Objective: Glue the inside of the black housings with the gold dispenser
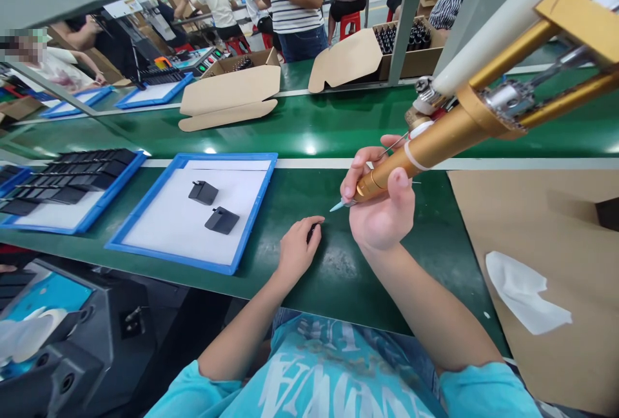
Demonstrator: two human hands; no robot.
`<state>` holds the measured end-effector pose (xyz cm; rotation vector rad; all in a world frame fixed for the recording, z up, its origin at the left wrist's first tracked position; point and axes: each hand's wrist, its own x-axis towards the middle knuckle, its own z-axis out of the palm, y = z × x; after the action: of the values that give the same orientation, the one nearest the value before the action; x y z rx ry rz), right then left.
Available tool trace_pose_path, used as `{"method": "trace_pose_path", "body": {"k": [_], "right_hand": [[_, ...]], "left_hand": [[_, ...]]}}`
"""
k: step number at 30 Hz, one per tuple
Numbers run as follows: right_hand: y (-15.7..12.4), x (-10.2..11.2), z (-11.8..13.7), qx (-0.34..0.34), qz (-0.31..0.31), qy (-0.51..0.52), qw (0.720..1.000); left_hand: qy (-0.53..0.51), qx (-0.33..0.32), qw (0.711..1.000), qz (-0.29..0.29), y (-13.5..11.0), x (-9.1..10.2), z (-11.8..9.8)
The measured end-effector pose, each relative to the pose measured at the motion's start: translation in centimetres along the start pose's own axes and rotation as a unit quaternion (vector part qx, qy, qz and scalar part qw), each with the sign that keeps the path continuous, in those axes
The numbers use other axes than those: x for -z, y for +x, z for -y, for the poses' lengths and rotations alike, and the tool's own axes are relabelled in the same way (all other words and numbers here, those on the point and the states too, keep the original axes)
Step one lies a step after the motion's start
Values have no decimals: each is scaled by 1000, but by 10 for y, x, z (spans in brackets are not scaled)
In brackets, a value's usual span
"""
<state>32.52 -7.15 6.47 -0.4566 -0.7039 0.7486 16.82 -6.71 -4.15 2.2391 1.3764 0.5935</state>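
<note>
Golden tool (442, 137) in right fingers (350, 183)

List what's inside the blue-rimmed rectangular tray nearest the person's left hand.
One small black box-shaped part and a second like it, on a flat white sheet. The left hand is outside the tray. Covered: the parts' undersides, anything beneath the sheet.

Green workbench (333, 276), grey metal post (409, 18), red stools (350, 26) beyond, pale floor (378, 0), bright light reflections (310, 148)
</note>
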Motion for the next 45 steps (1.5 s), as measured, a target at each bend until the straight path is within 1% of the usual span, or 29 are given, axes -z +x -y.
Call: {"method": "trace_pose_path", "body": {"k": [4,7,12,14,20,25,27,31,35,37,40,45], "right_hand": [[0,1,-1,5,3,13,1000],[0,2,-1,8,4,12,1000],[2,4,-2,21,6,3,1000],[4,5,-3,29,0,4,1000],[9,9,-7,44,-22,-5,999],[11,11,-7,49,-23,-11,999],[11,11,-7,50,-22,-13,998],[12,12,-8,49,-22,-19,998],[12,13,-8,42,-26,-26,998],[12,13,-8,43,-25,-26,998],[12,13,-8,43,-24,-29,998],[12,13,-8,44,-20,-43,998]], "left_hand": [[-4,-3,1000,-7,1,-1,1],[-8,-10,1000,0,-1,-1,7],[-40,-23,999,29,-7,8,20],[-53,-25,998,31,-10,10,23],[-76,-63,995,-17,-7,7,19],[-53,-129,990,-12,-1,14,16],[-28,-141,990,-11,0,18,16],[-10,-114,993,-8,-1,24,17],[-46,-52,997,12,-3,26,20],[-57,-33,998,3,-4,25,21],[-41,-45,998,-31,-6,19,22],[16,-103,992,-68,-9,10,24]]}}
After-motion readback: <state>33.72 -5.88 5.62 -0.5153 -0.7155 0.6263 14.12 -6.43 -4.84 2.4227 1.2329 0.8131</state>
